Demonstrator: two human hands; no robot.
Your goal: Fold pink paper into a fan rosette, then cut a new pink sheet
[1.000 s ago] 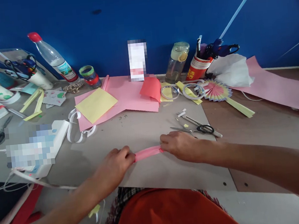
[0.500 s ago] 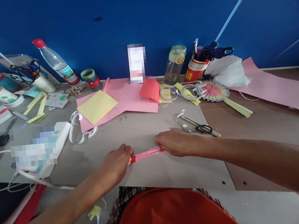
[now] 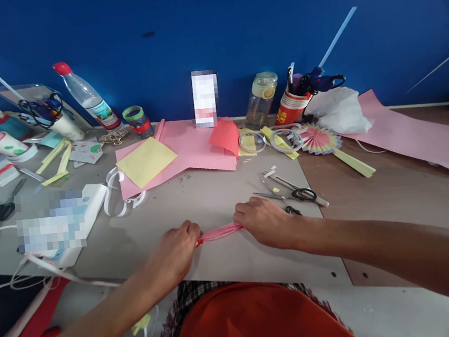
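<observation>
A narrow pink folded paper strip (image 3: pixel 220 232) stretches between my two hands, just over the front of the grey board (image 3: pixel 233 263). My left hand (image 3: pixel 182 246) is closed on its left end, where a bit of red shows beside the fingers. Its right end goes into my right hand (image 3: pixel 261 220), also closed, with the fingertips hidden beneath. Behind the right hand lie black-handled scissors (image 3: pixel 304 194) and a slim cutter-like tool (image 3: pixel 289 184), with small paper scraps around them.
Pink sheets (image 3: pixel 191 148) with a yellow sheet (image 3: pixel 147 162) on top lie at the back. Tape rolls (image 3: pixel 286 139) and a pleated paper fan (image 3: pixel 321 140) are right of them. A power strip (image 3: pixel 89 213) with cables sits left. Bottles and a red paper cup (image 3: pixel 291 110) line the blue wall.
The strip between my hands looks narrower and more pinched, and the yellow bit at my left fingers no longer shows. My right hand has turned slightly; both hands keep their grip.
</observation>
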